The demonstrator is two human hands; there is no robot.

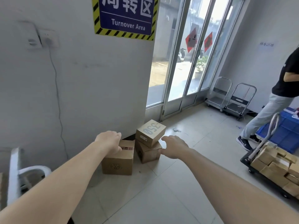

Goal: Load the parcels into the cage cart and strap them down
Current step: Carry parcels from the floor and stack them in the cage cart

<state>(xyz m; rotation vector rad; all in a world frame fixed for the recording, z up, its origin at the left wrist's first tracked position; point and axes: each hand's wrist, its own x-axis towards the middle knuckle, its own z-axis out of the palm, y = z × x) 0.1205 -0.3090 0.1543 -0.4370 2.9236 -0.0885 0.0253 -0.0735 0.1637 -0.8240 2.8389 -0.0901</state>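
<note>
A white wall (72, 86) carried a blue, hazard-striped sign (126, 16) reading "Turnover Area" and a socket (48, 38) with a hanging cable (56, 88). Daylight came through glass doors (191, 70) onto the pale tiled floor (161, 191). Two trolleys (233, 97) stood against the far wall.

view: head-worn; facing: forward and down; range: near parcels (119, 160)

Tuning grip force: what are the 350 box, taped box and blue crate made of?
350 box: matte brown cardboard, printed digits, stuck label.
Taped box: same matte cardboard, printed tape across the top.
Blue crate: probably moulded plastic, even blue, ribbed side.
</note>
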